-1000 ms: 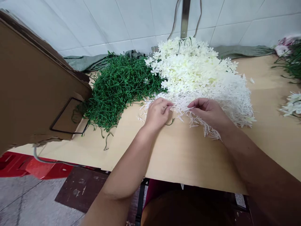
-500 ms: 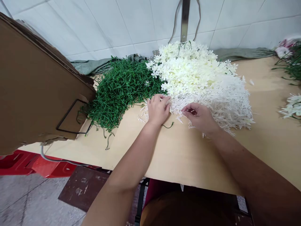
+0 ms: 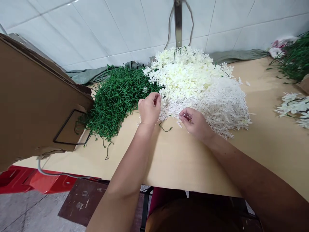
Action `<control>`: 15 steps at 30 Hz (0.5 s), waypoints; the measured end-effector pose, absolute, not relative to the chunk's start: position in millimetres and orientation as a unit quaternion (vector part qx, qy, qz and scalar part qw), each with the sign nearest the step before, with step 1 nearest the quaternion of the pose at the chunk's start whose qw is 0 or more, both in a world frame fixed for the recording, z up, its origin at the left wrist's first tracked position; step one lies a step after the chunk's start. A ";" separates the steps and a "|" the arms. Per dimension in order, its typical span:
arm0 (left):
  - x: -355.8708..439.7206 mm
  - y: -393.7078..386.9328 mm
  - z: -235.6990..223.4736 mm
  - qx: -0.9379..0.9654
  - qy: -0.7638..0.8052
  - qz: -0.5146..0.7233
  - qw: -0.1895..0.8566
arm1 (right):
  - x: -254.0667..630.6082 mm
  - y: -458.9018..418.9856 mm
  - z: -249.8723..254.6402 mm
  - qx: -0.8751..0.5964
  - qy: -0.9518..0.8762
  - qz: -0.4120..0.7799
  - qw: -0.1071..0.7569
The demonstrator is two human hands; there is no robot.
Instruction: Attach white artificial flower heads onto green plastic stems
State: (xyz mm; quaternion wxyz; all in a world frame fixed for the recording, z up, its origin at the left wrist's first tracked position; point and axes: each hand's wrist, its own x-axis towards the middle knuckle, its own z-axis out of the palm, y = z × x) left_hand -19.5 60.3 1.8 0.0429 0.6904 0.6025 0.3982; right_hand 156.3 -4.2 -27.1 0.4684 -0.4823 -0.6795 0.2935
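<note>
My left hand [image 3: 149,109] is closed in a pinch at the border between the heap of green plastic stems [image 3: 116,100] and the pile of white artificial flowers [image 3: 183,74]. What its fingertips hold, if anything, is hidden. To the right, my right hand [image 3: 195,123] has thumb and forefinger pressed together in front of the heap of thin white sticks [image 3: 222,109]. A few white bits show by its fingertips, but I cannot tell whether they are gripped. Between the hands a single curved green stem [image 3: 165,130] lies on the tabletop [image 3: 176,161].
A large cardboard box [image 3: 41,100] with a black wire frame [image 3: 64,127] stands on the left. Loose white flowers [image 3: 295,108] and more green stems [image 3: 295,59] lie far right. Grey cloth [image 3: 238,56] runs along the tiled wall. Red plastic stools [image 3: 53,182] are below.
The view has shifted a little. My left hand has moved slightly back and left, its fingers now pinched, uncovering more of the loose stem. My right hand has stayed near the white sticks.
</note>
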 end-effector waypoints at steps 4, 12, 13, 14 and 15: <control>-16.1 52.1 -0.4 0.643 0.592 0.450 0.183 | 157.1 -5.0 -24.9 -0.477 -0.676 0.279 0.488; 0.5 26.7 -8.5 0.545 0.538 0.469 0.441 | 155.2 -7.2 -22.1 -0.459 -0.671 0.249 0.526; 2.1 25.6 -8.1 0.532 0.537 0.472 0.454 | 155.0 -7.2 -22.5 -0.458 -0.671 0.246 0.529; 3.7 24.7 -7.6 0.521 0.536 0.471 0.469 | 155.0 -7.1 -22.7 -0.459 -0.670 0.242 0.531; 5.3 23.9 -7.2 0.512 0.532 0.467 0.487 | 155.1 -7.0 -22.8 -0.460 -0.671 0.237 0.532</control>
